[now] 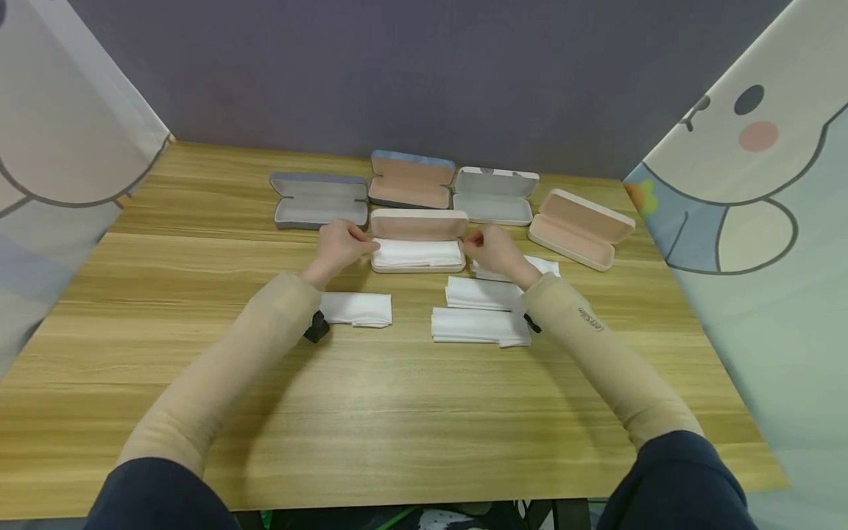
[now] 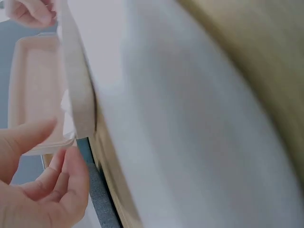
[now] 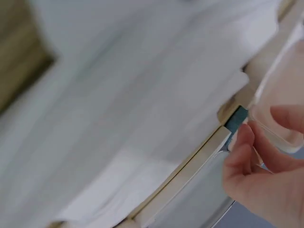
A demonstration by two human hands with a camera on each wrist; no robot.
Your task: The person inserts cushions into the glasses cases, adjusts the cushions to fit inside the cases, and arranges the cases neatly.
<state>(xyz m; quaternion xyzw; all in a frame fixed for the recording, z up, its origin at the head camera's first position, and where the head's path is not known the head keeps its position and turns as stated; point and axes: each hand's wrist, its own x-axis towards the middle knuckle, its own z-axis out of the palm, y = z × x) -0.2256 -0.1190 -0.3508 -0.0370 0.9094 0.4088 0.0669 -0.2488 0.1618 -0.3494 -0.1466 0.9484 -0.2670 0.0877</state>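
Observation:
An opened pink glasses case [image 1: 419, 224] stands mid-table with a folded white cloth [image 1: 419, 254] lying in its lower half. My left hand [image 1: 339, 249] is at the case's left end, its thumb and fingers apart in the left wrist view, with the fingertips [image 2: 71, 154] right at the case's corner. At the opposite end is my right hand [image 1: 495, 250], fingers loosely bent and thumb spread from them, close to the rim. Neither hand shows anything held. Another folded cloth [image 1: 358, 309] lies beneath my left wrist, and several more folded cloths [image 1: 478, 325] lie under my right forearm.
Behind stand more opened glasses cases: a grey one [image 1: 321, 213], a blue one with pink lining [image 1: 412, 193], a white one [image 1: 493, 210] and a pink one [image 1: 573, 243] angled at right. A dark partition [image 1: 424, 81] borders the wooden table [image 1: 411, 427] at the back.

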